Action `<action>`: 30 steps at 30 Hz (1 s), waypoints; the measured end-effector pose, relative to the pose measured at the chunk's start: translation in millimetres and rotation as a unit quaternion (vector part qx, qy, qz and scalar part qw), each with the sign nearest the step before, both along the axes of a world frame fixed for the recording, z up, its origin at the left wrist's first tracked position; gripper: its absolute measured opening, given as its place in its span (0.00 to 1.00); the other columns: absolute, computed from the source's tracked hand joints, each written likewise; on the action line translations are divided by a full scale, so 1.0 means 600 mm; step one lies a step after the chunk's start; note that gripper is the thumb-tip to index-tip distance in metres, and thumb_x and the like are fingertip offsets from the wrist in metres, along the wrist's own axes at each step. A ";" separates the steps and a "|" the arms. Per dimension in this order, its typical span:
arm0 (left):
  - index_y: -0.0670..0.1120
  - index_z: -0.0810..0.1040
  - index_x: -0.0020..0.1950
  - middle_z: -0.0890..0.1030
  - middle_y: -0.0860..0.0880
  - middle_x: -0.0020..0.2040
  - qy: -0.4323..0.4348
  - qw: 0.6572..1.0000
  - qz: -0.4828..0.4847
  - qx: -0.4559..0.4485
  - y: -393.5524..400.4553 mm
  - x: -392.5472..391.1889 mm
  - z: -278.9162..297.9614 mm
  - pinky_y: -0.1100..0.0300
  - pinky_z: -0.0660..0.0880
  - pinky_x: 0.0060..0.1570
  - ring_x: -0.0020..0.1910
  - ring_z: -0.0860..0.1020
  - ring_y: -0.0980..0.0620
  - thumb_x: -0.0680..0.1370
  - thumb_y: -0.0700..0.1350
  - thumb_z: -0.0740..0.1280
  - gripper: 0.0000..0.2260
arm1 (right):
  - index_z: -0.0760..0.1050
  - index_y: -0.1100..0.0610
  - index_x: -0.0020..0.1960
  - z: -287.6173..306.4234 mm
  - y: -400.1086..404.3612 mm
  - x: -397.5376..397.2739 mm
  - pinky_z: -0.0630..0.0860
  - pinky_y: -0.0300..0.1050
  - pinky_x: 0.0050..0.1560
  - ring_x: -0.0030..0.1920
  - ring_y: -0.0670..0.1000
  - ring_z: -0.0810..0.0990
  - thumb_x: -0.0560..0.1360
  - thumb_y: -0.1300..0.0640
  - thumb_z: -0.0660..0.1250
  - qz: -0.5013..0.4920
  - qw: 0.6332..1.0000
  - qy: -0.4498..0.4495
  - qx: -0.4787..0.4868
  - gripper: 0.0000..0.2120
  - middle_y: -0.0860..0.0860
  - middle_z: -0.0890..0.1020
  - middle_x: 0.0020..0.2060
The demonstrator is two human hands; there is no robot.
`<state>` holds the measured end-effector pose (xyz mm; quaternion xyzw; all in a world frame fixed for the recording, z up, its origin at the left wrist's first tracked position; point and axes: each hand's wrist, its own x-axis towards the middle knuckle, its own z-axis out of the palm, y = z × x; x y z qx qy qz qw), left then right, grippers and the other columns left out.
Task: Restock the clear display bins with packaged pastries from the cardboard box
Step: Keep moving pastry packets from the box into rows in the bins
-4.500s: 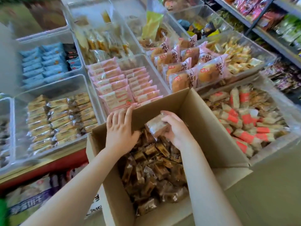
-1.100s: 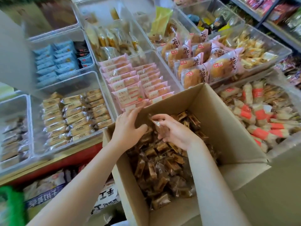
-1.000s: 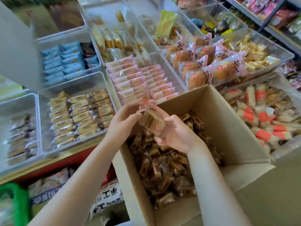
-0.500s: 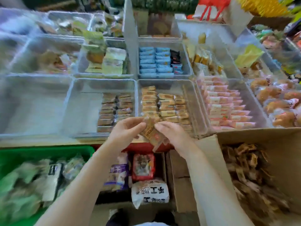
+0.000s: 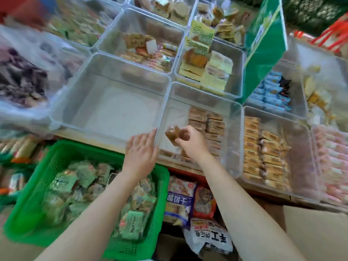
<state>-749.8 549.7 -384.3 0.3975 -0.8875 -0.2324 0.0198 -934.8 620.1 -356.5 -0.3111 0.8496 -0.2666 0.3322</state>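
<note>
I am placing: my right hand (image 5: 190, 142) is pinching a pastry pack (image 5: 172, 133) over the half-filled bin (image 5: 233, 140) at the counter's front edge, my left hand (image 5: 141, 149) is hovering open-fingered and holding nothing, and next I am judging it needs lowering beside the stacked rows (image 5: 207, 127).

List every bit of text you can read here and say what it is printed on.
"手工": white bag under the counter.
Blue-and-white bag beside it: characters too blurred.
Yellow-green packets, green sign: too blurred.
Wrapped pastry in the right hand: print unreadable.
</note>
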 end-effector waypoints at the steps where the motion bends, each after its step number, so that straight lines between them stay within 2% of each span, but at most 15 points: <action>1: 0.48 0.58 0.82 0.74 0.45 0.69 0.009 1.000 0.002 -0.003 -0.001 0.000 -0.001 0.46 0.57 0.72 0.70 0.68 0.44 0.80 0.55 0.46 0.29 | 0.77 0.54 0.60 -0.009 -0.006 0.003 0.76 0.47 0.58 0.57 0.52 0.80 0.74 0.55 0.75 0.015 0.999 0.014 0.026 0.16 0.50 0.83 0.56; 3: 0.47 0.60 0.81 0.76 0.45 0.68 0.013 1.000 0.002 -0.016 -0.001 0.000 -0.002 0.48 0.55 0.70 0.69 0.70 0.43 0.81 0.53 0.49 0.28 | 0.79 0.55 0.60 -0.017 -0.015 0.009 0.72 0.42 0.53 0.58 0.53 0.80 0.74 0.56 0.75 0.063 0.994 0.053 0.078 0.16 0.51 0.83 0.55; 6: 0.47 0.61 0.81 0.77 0.46 0.67 0.014 0.999 -0.006 -0.039 0.001 0.001 -0.008 0.49 0.54 0.68 0.68 0.72 0.43 0.81 0.53 0.49 0.28 | 0.79 0.56 0.60 -0.028 -0.030 0.019 0.76 0.48 0.55 0.57 0.56 0.79 0.73 0.53 0.76 0.154 0.969 0.131 0.141 0.17 0.55 0.82 0.55; 9: 0.47 0.60 0.81 0.77 0.46 0.67 0.017 0.999 -0.010 -0.038 0.001 0.000 -0.007 0.49 0.54 0.68 0.68 0.71 0.43 0.81 0.53 0.48 0.28 | 0.81 0.55 0.56 -0.043 -0.044 0.029 0.77 0.50 0.55 0.56 0.58 0.80 0.75 0.51 0.74 0.191 0.950 0.167 0.180 0.13 0.55 0.83 0.53; 13: 0.47 0.59 0.81 0.76 0.46 0.68 0.009 1.000 -0.005 -0.024 0.002 0.001 -0.006 0.49 0.53 0.69 0.70 0.69 0.43 0.81 0.54 0.47 0.28 | 0.82 0.55 0.56 -0.053 -0.055 0.032 0.77 0.49 0.56 0.57 0.59 0.80 0.79 0.53 0.69 0.222 0.935 0.173 0.216 0.09 0.56 0.84 0.52; 16: 0.49 0.56 0.82 0.73 0.46 0.71 -0.004 1.000 -0.005 -0.012 0.004 -0.001 0.000 0.50 0.52 0.70 0.72 0.67 0.44 0.81 0.55 0.44 0.29 | 0.79 0.54 0.65 -0.042 -0.050 0.026 0.75 0.48 0.61 0.63 0.57 0.79 0.80 0.56 0.67 0.212 0.946 0.126 0.211 0.14 0.54 0.82 0.60; 18: 0.51 0.52 0.83 0.69 0.47 0.74 -0.016 1.000 -0.004 0.015 0.002 -0.001 0.009 0.50 0.51 0.72 0.74 0.64 0.46 0.81 0.56 0.43 0.29 | 0.76 0.54 0.70 -0.012 -0.027 0.018 0.73 0.47 0.67 0.66 0.51 0.77 0.80 0.57 0.66 0.150 0.978 0.049 0.138 0.18 0.51 0.80 0.65; 20: 0.52 0.52 0.83 0.65 0.45 0.77 -0.014 0.998 0.027 0.049 0.003 -0.010 0.026 0.47 0.52 0.75 0.76 0.61 0.45 0.83 0.54 0.49 0.27 | 0.78 0.53 0.68 0.029 0.019 0.005 0.73 0.42 0.64 0.63 0.46 0.78 0.80 0.57 0.66 0.072 0.997 0.002 0.032 0.16 0.48 0.81 0.63; 22: 0.48 0.58 0.81 0.63 0.42 0.78 -0.006 0.995 0.081 0.061 0.015 -0.036 0.055 0.44 0.55 0.75 0.76 0.59 0.41 0.83 0.50 0.59 0.27 | 0.81 0.52 0.62 0.070 0.084 -0.011 0.74 0.38 0.59 0.57 0.43 0.79 0.80 0.57 0.66 0.016 0.999 -0.017 -0.048 0.12 0.46 0.83 0.58; 24: 0.45 0.66 0.77 0.67 0.41 0.75 0.027 0.994 0.091 0.055 0.050 -0.090 0.093 0.45 0.59 0.73 0.73 0.63 0.41 0.80 0.46 0.63 0.25 | 0.82 0.48 0.55 0.109 0.162 -0.033 0.78 0.41 0.56 0.51 0.44 0.82 0.80 0.57 0.66 -0.042 0.993 -0.036 -0.103 0.08 0.45 0.85 0.51; 27: 0.47 0.76 0.67 0.78 0.46 0.63 0.086 0.986 -0.009 0.143 0.154 -0.210 0.146 0.51 0.72 0.60 0.59 0.76 0.47 0.81 0.45 0.63 0.15 | 0.81 0.47 0.49 0.159 0.296 -0.083 0.82 0.43 0.49 0.41 0.45 0.84 0.81 0.59 0.65 -0.155 0.974 -0.035 -0.160 0.09 0.46 0.85 0.42; 30: 0.54 0.82 0.56 0.84 0.49 0.53 0.079 0.963 -0.127 0.224 0.298 -0.325 0.184 0.50 0.78 0.55 0.51 0.81 0.49 0.81 0.45 0.63 0.09 | 0.81 0.53 0.49 0.188 0.444 -0.150 0.81 0.44 0.43 0.39 0.47 0.84 0.80 0.60 0.64 -0.288 0.929 0.002 -0.230 0.07 0.48 0.85 0.38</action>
